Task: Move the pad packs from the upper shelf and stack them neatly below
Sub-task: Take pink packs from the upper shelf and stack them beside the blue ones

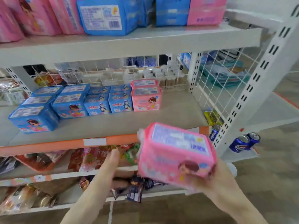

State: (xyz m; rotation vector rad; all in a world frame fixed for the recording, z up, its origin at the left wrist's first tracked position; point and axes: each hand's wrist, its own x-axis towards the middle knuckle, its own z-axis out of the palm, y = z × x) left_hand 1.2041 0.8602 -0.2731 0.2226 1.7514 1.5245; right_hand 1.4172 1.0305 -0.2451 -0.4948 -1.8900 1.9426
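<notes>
Pink pad pack held in front of the middle shelf

The right hand (215,180) gripped a pink pad pack (176,154) from below, fingers curled round its lower edge, while the left hand (110,160) reached forward with straight fingers, holding nothing. Beyond, blue packs (69,101) and stacked pink packs (146,96) stood on the middle shelf (178,110); more packs (103,16) remained on the upper shelf (145,41).

Two bare forearms come up from the lower edge of the head view, with no sleeve, watch or band on either as far as the frame reaches. The left hand (111,160) is blurred and its fingers cannot be told apart. On the right hand (215,180) a small dark spot at one finger may be a ring; too blurred to tell.
</notes>
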